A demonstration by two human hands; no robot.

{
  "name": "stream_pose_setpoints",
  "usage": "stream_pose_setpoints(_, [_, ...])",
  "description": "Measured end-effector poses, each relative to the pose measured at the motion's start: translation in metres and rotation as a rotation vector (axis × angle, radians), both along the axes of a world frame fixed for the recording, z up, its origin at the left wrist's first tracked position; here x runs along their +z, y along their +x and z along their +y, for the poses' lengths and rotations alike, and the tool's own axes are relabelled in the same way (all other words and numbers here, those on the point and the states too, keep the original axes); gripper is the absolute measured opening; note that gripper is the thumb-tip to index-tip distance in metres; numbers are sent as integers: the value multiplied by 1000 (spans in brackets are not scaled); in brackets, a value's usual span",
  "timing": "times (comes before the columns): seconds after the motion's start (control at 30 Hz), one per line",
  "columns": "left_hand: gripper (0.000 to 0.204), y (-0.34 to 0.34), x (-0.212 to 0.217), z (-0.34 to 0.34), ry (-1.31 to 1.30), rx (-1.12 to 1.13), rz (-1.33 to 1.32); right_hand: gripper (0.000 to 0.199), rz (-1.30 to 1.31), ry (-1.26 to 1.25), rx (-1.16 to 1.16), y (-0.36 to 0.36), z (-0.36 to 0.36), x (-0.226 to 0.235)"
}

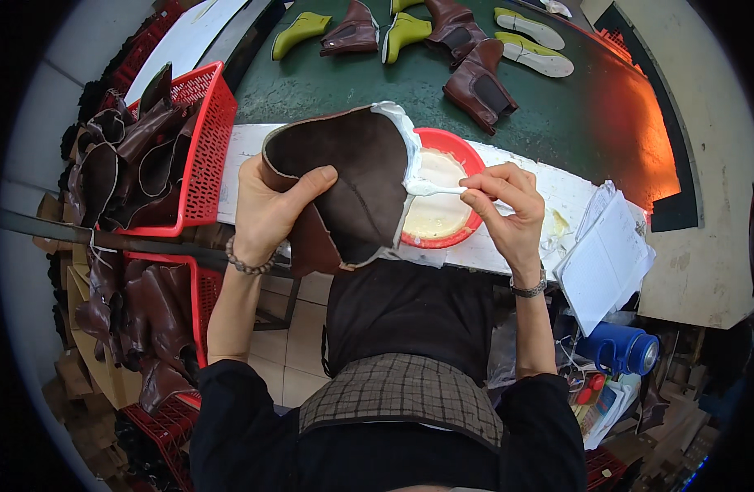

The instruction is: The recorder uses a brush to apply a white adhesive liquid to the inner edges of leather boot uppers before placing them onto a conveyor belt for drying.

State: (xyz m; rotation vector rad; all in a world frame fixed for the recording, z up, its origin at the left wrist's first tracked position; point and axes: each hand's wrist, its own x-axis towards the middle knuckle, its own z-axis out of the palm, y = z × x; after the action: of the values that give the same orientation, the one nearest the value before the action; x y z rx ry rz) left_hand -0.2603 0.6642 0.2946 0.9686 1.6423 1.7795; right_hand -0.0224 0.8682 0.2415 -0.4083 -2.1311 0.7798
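We see a dark brown leather piece held up over the near edge of the table, inner side toward us, with a white coating along its edge at 1 o'clock. The left hand has its grip closed on the piece's left edge, thumb lying across the inner face. The right hand pinches a white brush between fingertips and thumb, its tip touching the coated edge of the leather. Just behind the piece, at 3 o'clock from it, sits a red bowl of pale glue. At 9 o'clock a red basket holds more brown leather pieces. At 12 o'clock, on the green belt, lie 3 brown boots and several yellow-green lasts. At 4 o'clock we see white papers, and below them a blue jug.
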Motion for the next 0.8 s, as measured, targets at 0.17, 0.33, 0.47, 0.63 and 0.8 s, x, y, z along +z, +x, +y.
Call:
stream_pose_setpoints(0.17, [47, -24, -23, 19, 49, 106, 292, 14, -69, -282, -81, 2, 6, -3])
stream_pose_setpoints(0.33, [90, -70, -88, 8, -297, 207, 597, 11, -549, 277, -256, 4, 9, -26])
stream_pose_setpoints(0.47, [134, -69, -110, -28, -555, -7, 780, 10, -534, 189, -321, 14, 8, -13])
stream_pose_setpoints(0.63, [133, -55, -103, -35, -685, -25, 997, 14, -327, -34, -368, 25, 9, -11])
stream_pose_setpoints(0.8, [96, -76, -104, -37, -473, 33, 760, 14, -403, -97, -356, 39, 12, -28])
